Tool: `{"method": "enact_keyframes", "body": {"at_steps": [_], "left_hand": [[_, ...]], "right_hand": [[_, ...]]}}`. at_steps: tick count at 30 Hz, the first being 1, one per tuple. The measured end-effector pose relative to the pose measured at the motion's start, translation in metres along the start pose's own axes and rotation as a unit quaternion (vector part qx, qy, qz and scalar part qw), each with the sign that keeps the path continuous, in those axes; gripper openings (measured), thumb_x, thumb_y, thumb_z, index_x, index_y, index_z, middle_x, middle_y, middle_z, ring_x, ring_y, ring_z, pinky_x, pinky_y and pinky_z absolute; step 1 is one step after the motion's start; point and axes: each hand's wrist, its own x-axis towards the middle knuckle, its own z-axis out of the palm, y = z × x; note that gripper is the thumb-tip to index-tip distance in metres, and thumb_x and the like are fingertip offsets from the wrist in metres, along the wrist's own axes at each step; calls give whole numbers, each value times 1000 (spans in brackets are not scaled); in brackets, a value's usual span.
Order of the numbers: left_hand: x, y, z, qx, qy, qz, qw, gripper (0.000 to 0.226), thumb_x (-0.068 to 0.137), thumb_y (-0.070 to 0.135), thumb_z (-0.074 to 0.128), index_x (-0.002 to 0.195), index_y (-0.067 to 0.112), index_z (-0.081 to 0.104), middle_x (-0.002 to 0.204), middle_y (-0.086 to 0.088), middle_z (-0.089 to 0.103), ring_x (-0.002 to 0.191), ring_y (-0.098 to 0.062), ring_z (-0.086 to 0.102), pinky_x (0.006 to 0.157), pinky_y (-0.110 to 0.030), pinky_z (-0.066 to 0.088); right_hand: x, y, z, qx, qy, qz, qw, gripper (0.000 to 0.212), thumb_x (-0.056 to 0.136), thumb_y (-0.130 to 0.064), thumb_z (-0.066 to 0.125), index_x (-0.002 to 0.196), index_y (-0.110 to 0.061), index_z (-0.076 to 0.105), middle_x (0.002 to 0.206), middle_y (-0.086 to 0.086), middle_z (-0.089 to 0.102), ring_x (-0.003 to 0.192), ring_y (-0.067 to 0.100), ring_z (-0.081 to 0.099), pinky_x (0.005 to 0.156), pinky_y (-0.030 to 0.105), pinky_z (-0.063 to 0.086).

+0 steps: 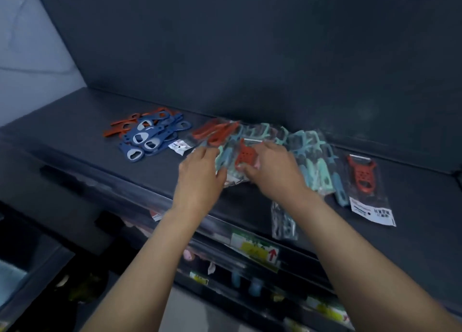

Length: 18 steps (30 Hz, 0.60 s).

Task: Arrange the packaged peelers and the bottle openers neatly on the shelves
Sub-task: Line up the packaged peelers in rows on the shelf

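Red packaged peeler (pixel 243 154), blade end pointing away, pinched between left hand (pixel 200 174) and right hand (pixel 271 168)

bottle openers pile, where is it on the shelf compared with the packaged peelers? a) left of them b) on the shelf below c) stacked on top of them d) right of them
a: the blue and orange bottle openers lie in a heap at the left, apart from the packaged peelers that both hands are sorting.
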Motion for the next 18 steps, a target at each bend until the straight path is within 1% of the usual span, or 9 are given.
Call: {"method": "enact_keyframes", "body": {"at_steps": [4,7,9,12,15,18], "left_hand": [[25,-12,8,-12,-8,28,1000,33,89,20,56,120,8,55,118,-10,56,112,-31,49,96,-41,37],[38,-19,12,-10,-8,29,999,33,89,20,56,119,7,56,117,-12,56,109,-31,51,97,-43,38],[45,-26,14,-6,-9,28,1000,34,90,21,54,121,8,54,119,-11,55,111,-30,49,99,-42,36],[58,-40,16,-1,-16,31,999,36,92,23,53,124,9,52,122,-10,53,112,-28,48,100,-41,36],[80,-52,21,12,-20,38,999,34,91,23,53,121,7,54,120,-12,52,110,-32,49,96,-42,37],[105,-62,26,18,-26,51,998,33,93,26,51,118,5,56,119,-13,53,107,-33,51,94,-44,38]], "right_hand": [[17,-5,5,-9,-2,21,1000,38,90,-35,55,119,-10,55,120,11,55,115,31,48,94,39,39],[31,-6,12,-13,-6,21,1000,42,90,-37,53,124,-12,54,122,12,54,117,31,47,97,40,38],[41,-8,16,-24,-12,32,999,45,90,-41,52,126,-13,52,127,12,51,120,32,45,98,41,38],[53,-14,22,-44,-27,59,997,51,90,-46,51,130,-15,47,134,12,45,124,34,40,100,42,36],[63,-19,27,-58,-39,96,993,55,90,-48,52,134,-16,42,140,12,39,128,34,35,103,42,34],[70,-24,33,-68,-31,141,987,57,89,-46,55,134,-14,42,140,15,37,129,35,33,104,43,34]]}}
